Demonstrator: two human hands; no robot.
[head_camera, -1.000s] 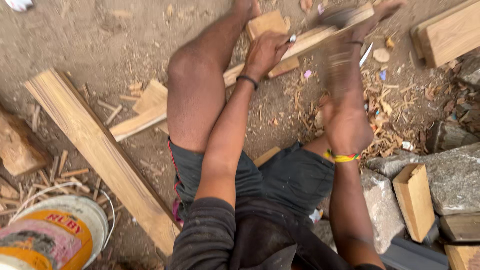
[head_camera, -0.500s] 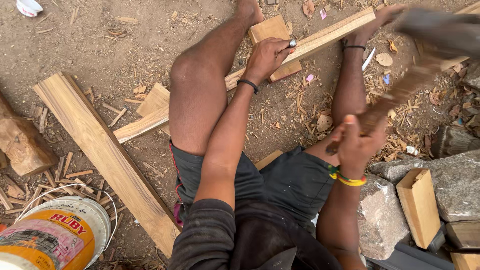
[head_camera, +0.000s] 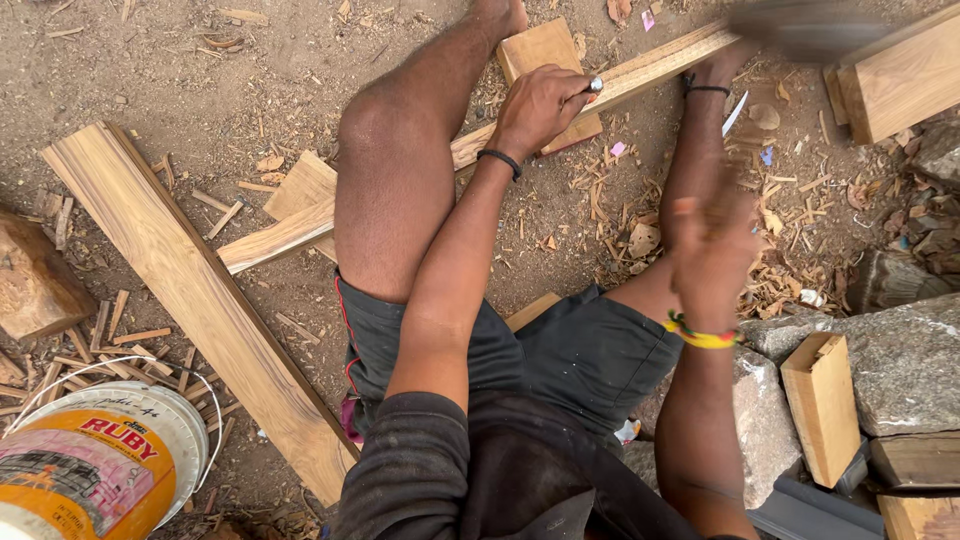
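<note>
- Gripping a thin metal tool (head_camera: 592, 86) in a closed fist, the left hand (head_camera: 540, 105) is seen in the upper middle of the frame; only the tool's rounded silver end shows above the knuckles, so its kind cannot be told.
- The fist is pressed onto a long pale wooden strip (head_camera: 650, 72), which runs slantwise from the upper right down to the middle left, passing under the raised knee.
- The strip is light tan with straight grain, square-edged, and it is laid over a small square block (head_camera: 542, 52) near the foot.
- The right hand (head_camera: 712, 255) is blurred at the right of centre; it appears closed around a handle, and a dark smeared tool head (head_camera: 800, 25) is seen at the upper right edge.
- A yellow beaded band is worn on the right wrist, a dark band on the left.
- A broad plank (head_camera: 190, 290) lies on the dirt at the left, with a painted bucket (head_camera: 100, 465) in the lower left corner.
- Wood chips (head_camera: 620, 200) are scattered around the strip, and grey stones (head_camera: 900, 360) lie at the right.
</note>
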